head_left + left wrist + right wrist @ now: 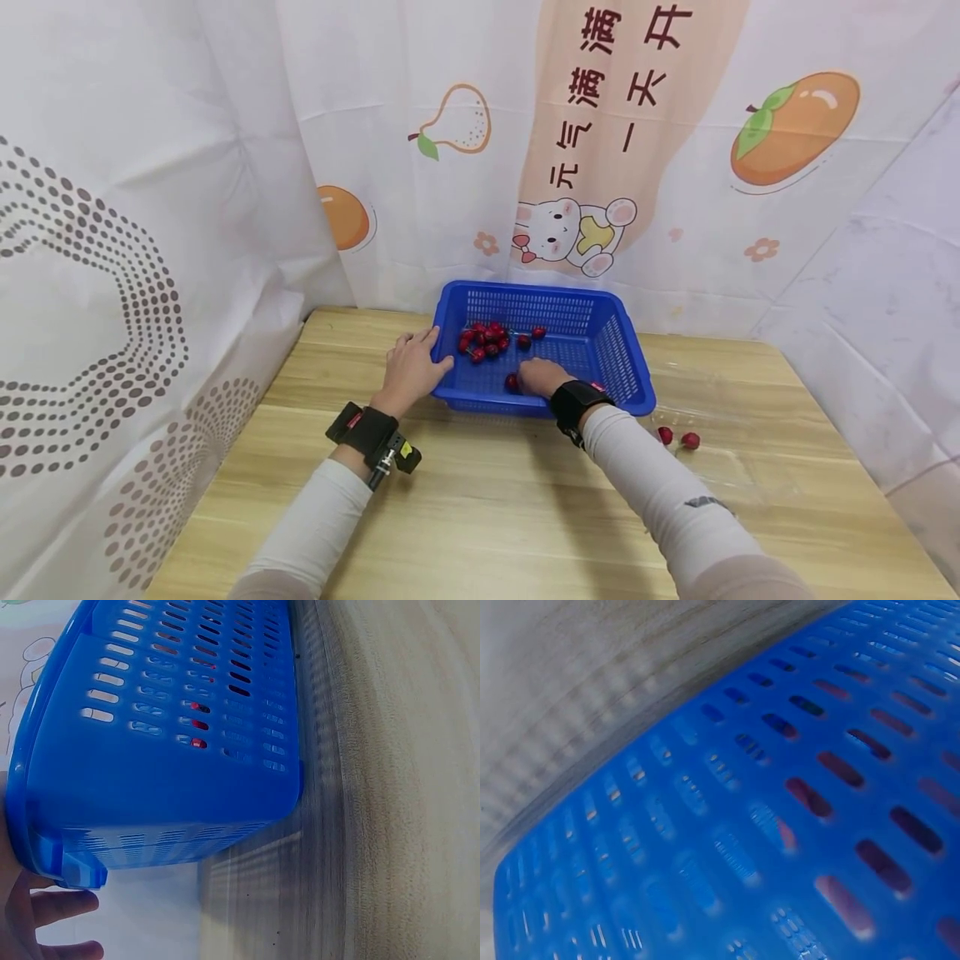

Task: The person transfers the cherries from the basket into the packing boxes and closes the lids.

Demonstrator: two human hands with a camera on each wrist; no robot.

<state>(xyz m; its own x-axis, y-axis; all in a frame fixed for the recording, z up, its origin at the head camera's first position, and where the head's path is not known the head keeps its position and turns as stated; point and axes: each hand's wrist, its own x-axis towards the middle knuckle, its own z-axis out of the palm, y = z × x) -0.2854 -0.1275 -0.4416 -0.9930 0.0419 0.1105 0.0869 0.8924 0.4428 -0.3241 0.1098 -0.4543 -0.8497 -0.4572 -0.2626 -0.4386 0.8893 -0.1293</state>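
Observation:
A blue plastic basket (480, 403) with slotted walls stands at the back of the table. My left hand (411, 367) holds its left rim, thumb over the edge and fingers outside; in the left wrist view, fingertips (67, 907) show beyond the rim's corner. My right hand (543, 377) reaches inside near the front wall, fingers curled down at a dark red cherry (512, 382); its fingertips are mostly hidden. Several cherries (487, 337) lie in the basket's back left, with a few apart nearby. The right wrist view shows the basket's slotted wall (667, 900), with red behind it.
Right of the basket lies a clear plastic container (731, 467), with two cherries (690, 441) at its left part. A printed curtain (420, 250) hangs right behind the basket. Wood-grain tabletop (465, 517) extends in front, between my forearms.

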